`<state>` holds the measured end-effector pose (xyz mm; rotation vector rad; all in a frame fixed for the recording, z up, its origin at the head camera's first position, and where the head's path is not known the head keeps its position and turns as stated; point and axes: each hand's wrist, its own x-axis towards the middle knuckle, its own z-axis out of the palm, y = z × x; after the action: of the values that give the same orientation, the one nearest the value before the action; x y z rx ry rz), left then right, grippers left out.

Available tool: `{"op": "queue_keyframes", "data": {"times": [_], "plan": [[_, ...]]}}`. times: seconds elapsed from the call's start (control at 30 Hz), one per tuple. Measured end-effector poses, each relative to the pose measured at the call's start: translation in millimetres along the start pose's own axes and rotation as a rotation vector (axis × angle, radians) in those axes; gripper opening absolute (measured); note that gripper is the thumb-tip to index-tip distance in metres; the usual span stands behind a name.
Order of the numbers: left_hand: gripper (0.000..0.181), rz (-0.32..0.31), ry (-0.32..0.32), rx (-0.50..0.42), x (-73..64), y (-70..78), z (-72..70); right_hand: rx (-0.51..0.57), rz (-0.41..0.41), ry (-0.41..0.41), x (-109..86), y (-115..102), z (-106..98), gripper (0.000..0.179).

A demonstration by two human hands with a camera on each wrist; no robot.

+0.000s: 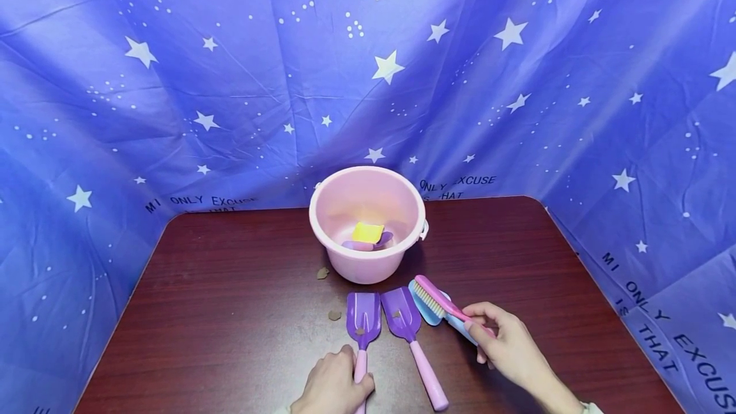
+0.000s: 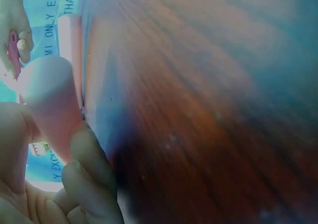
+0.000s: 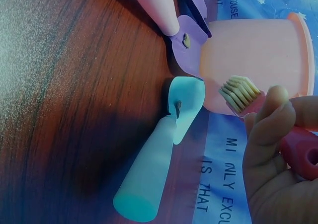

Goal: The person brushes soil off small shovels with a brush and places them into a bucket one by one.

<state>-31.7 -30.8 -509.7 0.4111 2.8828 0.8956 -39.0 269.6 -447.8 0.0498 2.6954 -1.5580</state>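
Observation:
My left hand (image 1: 333,381) grips the pink handle of a purple toy shovel (image 1: 364,308), whose blade points at the bucket and carries a small brown bit. In the left wrist view the handle's rounded end (image 2: 47,80) shows between thumb and fingers. A pink brush (image 1: 445,303) with pale bristles is pinched in my right hand (image 1: 508,344), bristles facing left. Under the brush lies a light blue shovel (image 3: 149,169) with a brown bit on it. Between the hands, a second purple shovel (image 1: 427,375) rests on the table, also bearing a brown bit.
A pink bucket (image 1: 368,268) stands behind the shovels, holding a yellow piece (image 1: 368,232) and purple pieces (image 1: 359,246). Brown flakes (image 1: 335,315) lie left of the left shovel. Blue star-printed cloth (image 1: 259,82) encloses the dark wooden table (image 1: 230,312) at back and sides.

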Motion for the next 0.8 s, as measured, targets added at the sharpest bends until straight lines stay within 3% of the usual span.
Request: {"op": "queue_keyframes", "data": {"times": [0.27,0.8], "plan": [[0.024,0.009,0.023,-0.005,-2.2,-5.2,-2.7,0.005,-0.006,-0.002,-0.4,-2,0,0.019],[0.019,0.055,-0.002,-0.032,-10.7,-13.9,-20.2,0.008,-0.006,-0.017,-1.2,-6,0,0.018]]}}
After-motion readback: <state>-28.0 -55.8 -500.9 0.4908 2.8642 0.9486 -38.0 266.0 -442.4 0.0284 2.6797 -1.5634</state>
